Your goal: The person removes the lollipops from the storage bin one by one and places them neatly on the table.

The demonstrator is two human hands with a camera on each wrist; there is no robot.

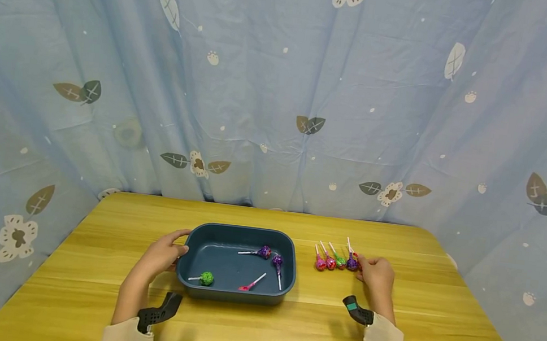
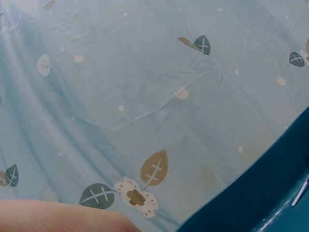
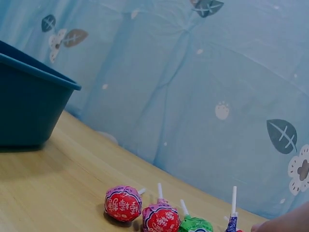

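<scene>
A dark blue plastic box (image 1: 232, 296) stands on the table, and my left hand (image 1: 161, 253) holds its left rim. Inside lie a green lollipop (image 1: 206, 279), a pink lollipop (image 1: 245, 287) and two purple lollipops (image 1: 264, 252). Right of the box is a row with two pink lollipops (image 1: 320, 263), a green lollipop (image 1: 340, 263) and a purple lollipop (image 1: 352, 264). At the row's right end my right hand (image 1: 377, 275) pinches a lollipop beside the purple one; its fingers partly cover a red wrapper there. In the left wrist view the fingers are out of sight.
The wooden table (image 1: 304, 339) has its far edge against a light blue patterned curtain (image 1: 261, 106). Black wrist mounts (image 1: 158, 313) sit on both forearms. The box wall (image 3: 29, 101) rises left of the row in the right wrist view.
</scene>
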